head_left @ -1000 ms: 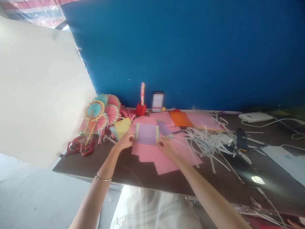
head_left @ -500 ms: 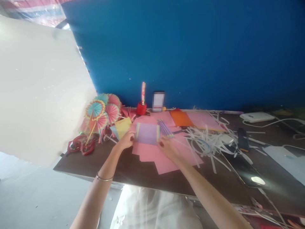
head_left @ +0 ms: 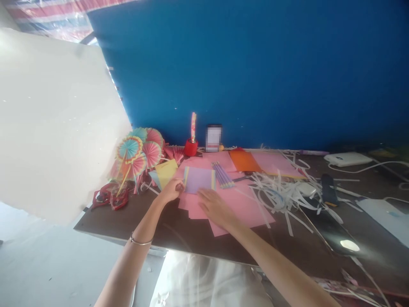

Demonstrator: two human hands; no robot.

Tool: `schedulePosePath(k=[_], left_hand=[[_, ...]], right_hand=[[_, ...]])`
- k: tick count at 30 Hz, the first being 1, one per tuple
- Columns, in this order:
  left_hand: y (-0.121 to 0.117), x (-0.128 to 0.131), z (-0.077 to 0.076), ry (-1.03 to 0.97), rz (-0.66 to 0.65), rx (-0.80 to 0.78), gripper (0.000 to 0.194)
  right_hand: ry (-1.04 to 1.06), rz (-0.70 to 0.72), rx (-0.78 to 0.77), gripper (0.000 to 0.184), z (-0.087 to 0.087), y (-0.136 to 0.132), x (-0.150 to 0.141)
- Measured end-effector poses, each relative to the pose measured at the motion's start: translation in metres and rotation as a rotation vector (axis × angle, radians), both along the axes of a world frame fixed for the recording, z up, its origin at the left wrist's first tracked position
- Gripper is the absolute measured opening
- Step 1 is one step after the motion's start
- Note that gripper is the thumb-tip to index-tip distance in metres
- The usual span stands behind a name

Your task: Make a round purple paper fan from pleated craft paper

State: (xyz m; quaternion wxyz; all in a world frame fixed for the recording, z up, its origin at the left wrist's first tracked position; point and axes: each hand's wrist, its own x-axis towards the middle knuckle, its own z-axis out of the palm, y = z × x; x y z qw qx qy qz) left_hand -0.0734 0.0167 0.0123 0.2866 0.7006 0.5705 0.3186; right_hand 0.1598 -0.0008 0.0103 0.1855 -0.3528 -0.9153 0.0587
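Note:
A purple sheet of paper (head_left: 200, 179) with yellow and light blue strips along its left and right edges lies on a pile of pink paper sheets (head_left: 236, 209). At its lower left corner my left hand (head_left: 171, 190) is closed, with curled fingers pinching the edge. My right hand (head_left: 214, 207) rests flat along the lower edge, fingers stretched out and pointing left, partly over the pink sheets. Just right of the purple sheet lie several narrow folded purple strips (head_left: 223, 175). Yellow paper (head_left: 166, 172) sits beyond my left hand.
Folded paper fans (head_left: 131, 149) and red-handled scissors (head_left: 110, 198) are at the left. A red tape roll (head_left: 191, 148) and a phone (head_left: 214, 138) stand by the blue wall. White paper strips (head_left: 284, 192), a dark tablet (head_left: 332, 230) and a white power bank (head_left: 348, 158) occupy the right.
My right hand has left the purple sheet's lower right corner, moved left along the lower edge and straightened its fingers. My left hand stays at the lower left corner.

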Motion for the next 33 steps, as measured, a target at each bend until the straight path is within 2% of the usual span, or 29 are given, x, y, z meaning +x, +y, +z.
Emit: schedulePosePath(k=[2,4,7,9,13,17,22,26,30,33], left_hand=[[-0.003,0.002,0.003,0.051,-0.001,0.017,0.007],[-0.008,0.010,0.006,0.186,-0.026,0.107,0.012],[-0.019,0.029,0.010,0.408,-0.108,0.319,0.025],[-0.027,0.043,0.008,0.493,-0.176,0.350,0.036],[-0.035,0.053,-0.003,0.577,-0.276,0.272,0.055],[-0.034,0.048,-0.011,0.583,-0.291,0.249,0.059],[-0.031,0.049,-0.018,0.589,-0.262,0.280,0.057],[-0.031,0.052,-0.022,0.627,-0.224,0.249,0.060],[-0.032,0.042,-0.022,0.651,-0.196,0.220,0.062],[-0.034,0.026,-0.020,0.667,-0.123,0.129,0.061]], right_hand=[[-0.017,0.039,-0.022,0.041,-0.002,-0.002,-0.005],[-0.018,0.040,-0.042,0.042,-0.003,-0.002,-0.006],[-0.002,0.049,-0.054,0.042,-0.004,0.000,-0.005],[0.009,0.053,-0.054,0.042,-0.004,0.001,-0.004],[0.011,0.050,-0.054,0.045,-0.001,-0.001,-0.004],[-0.031,0.021,-0.046,0.042,0.008,-0.007,-0.001],[-0.109,-0.108,-0.061,0.036,0.017,-0.012,0.011],[-0.152,-0.196,-0.082,0.038,0.018,-0.015,0.019],[-0.128,-0.217,-0.093,0.038,0.015,-0.014,0.023],[-0.092,-0.199,-0.048,0.030,0.011,-0.007,0.024]])
